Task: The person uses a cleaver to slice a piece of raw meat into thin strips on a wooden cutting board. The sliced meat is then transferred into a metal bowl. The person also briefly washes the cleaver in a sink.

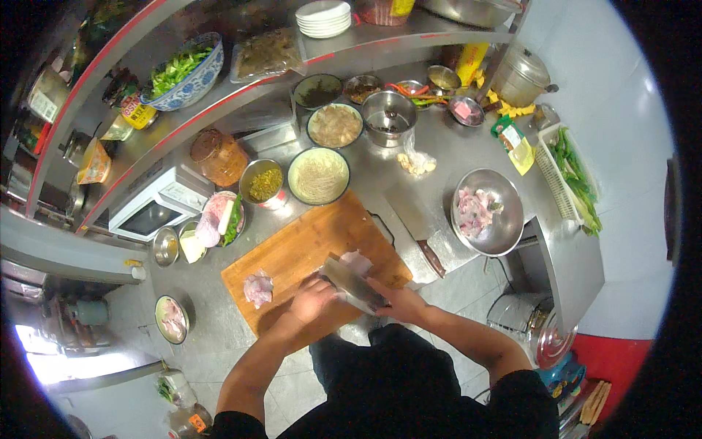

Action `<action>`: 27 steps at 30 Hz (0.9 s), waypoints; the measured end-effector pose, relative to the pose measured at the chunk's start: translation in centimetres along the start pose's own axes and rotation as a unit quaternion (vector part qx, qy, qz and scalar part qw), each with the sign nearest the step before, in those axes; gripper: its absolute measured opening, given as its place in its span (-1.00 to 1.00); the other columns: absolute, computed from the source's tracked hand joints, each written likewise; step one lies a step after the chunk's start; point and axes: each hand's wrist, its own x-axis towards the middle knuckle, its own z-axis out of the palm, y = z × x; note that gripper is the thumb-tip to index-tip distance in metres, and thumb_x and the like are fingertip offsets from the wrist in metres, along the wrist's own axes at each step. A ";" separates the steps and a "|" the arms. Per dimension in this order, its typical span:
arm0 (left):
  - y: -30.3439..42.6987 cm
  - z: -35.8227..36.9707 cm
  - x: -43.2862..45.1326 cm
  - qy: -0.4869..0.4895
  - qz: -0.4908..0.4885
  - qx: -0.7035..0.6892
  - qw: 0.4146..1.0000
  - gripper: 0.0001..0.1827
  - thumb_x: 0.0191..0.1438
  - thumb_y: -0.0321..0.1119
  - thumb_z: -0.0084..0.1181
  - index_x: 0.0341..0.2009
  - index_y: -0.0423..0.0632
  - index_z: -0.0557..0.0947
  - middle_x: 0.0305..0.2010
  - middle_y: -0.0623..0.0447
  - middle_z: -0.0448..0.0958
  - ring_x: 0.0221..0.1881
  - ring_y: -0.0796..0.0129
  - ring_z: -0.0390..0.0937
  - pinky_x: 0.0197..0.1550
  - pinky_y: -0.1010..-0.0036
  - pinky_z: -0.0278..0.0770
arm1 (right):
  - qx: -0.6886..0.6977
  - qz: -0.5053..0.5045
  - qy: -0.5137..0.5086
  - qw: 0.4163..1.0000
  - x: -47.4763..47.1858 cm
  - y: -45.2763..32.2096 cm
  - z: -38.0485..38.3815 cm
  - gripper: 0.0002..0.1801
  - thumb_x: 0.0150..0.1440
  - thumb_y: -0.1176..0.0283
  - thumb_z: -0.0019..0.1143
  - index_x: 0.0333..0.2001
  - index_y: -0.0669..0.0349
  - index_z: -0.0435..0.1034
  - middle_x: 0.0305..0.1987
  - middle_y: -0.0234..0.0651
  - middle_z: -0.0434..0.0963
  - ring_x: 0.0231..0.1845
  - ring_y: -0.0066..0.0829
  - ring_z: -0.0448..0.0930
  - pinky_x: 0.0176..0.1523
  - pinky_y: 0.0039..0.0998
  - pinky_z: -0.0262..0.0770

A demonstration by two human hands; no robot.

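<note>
Over the wooden cutting board (307,236), my right hand (403,302) grips a cleaver (354,282) near its handle end. My left hand (313,300) is at the blade's other end, with its fingertips close to the steel; what lies under them is hidden. A pale piece of raw meat (357,262) shows just beyond the blade. Another piece of raw meat (258,288) lies on the board's left part. A second cleaver (408,214) with a brown handle rests on the steel counter, right of the board. Farther right, a steel bowl (513,219) holds cut raw meat.
A bowl of noodles (319,175) stands against the board's far edge. Left of it are a can of chopped greens (265,184) and a plate with onion (211,228). A small bowl of raw meat (171,319) stands at left. Greens fill a white basket (556,175) at right.
</note>
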 end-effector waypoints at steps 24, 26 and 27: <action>-0.6 3.6 -3.1 0.110 -0.188 0.005 0.976 -0.75 0.18 -0.28 0.24 -0.07 -0.04 0.71 -0.04 -0.19 0.65 0.08 -0.11 0.58 0.18 0.03 0.51 | -0.170 0.071 -0.108 0.977 -6.9 0.4 -1.4 0.17 0.18 0.31 0.33 0.65 -0.28 -0.32 -0.23 0.09 0.69 -0.24 0.11 0.72 -0.18 0.02 0.65; -0.5 2.4 -3.9 0.143 -0.311 -0.034 0.939 -0.74 0.21 -0.26 0.25 -0.06 -0.08 0.70 -0.08 -0.22 0.66 0.02 -0.13 0.61 0.13 0.03 0.52 | -0.163 0.034 -0.069 0.984 -8.3 -0.4 -1.9 0.17 0.15 0.34 0.33 0.64 -0.30 -0.28 -0.26 0.11 0.68 -0.25 0.16 0.71 -0.17 0.05 0.65; -0.7 1.5 -4.0 0.200 -0.346 -0.085 0.913 -0.77 0.25 -0.24 0.23 -0.11 -0.10 0.71 -0.14 -0.21 0.68 -0.04 -0.12 0.63 0.09 0.07 0.54 | -0.174 0.059 -0.087 0.979 -8.5 -0.6 -2.5 0.18 0.15 0.33 0.35 0.64 -0.32 -0.29 -0.26 0.12 0.68 -0.23 0.17 0.71 -0.15 0.05 0.65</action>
